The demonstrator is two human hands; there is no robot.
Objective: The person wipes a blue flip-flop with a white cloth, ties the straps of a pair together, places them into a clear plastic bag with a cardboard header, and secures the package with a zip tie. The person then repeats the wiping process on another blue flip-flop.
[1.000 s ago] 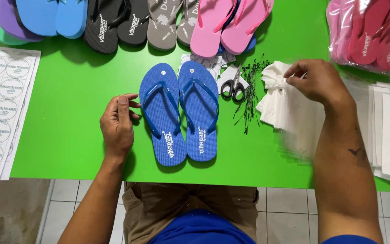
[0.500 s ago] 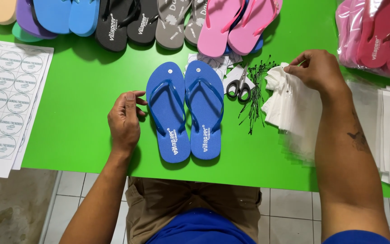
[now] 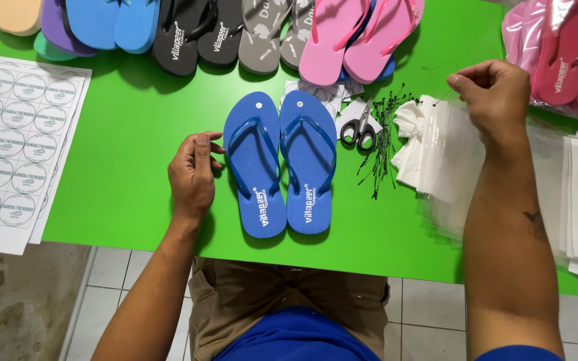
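At the nine o'clock edge of the green tabletop (image 3: pixel 128 167) lies a sheet of round stickers (image 3: pixel 15 140), unmoved from half a second ago. Just right of it the left hand (image 3: pixel 194 175) rests palm down, fingers loosely curled and holding nothing, its fingertips touching the outer edge of the left sandal of the blue pair (image 3: pixel 282 164); it sits where it sat a second ago. The pair lies flat and side by side at the middle of the tabletop, toes toward twelve o'clock, also unmoved. At twelve o'clock a row of sandals (image 3: pixel 235 30) in peach, purple, blue, black, grey and pink lines the far edge. Toward three o'clock of the pair lie scissors (image 3: pixel 359 130) and a scatter of thin black ties (image 3: pixel 386 144). The change is on the right: the right hand (image 3: pixel 496 100), which a second ago was down on the stack of clear bags (image 3: pixel 449 160), has lifted toward one o'clock, thumb and forefinger pinched together on what looks like a single thin black tie. So a fastener seems to be picked up while the pair waits. Packed red sandals (image 3: pixel 563 60) lie at two o'clock.
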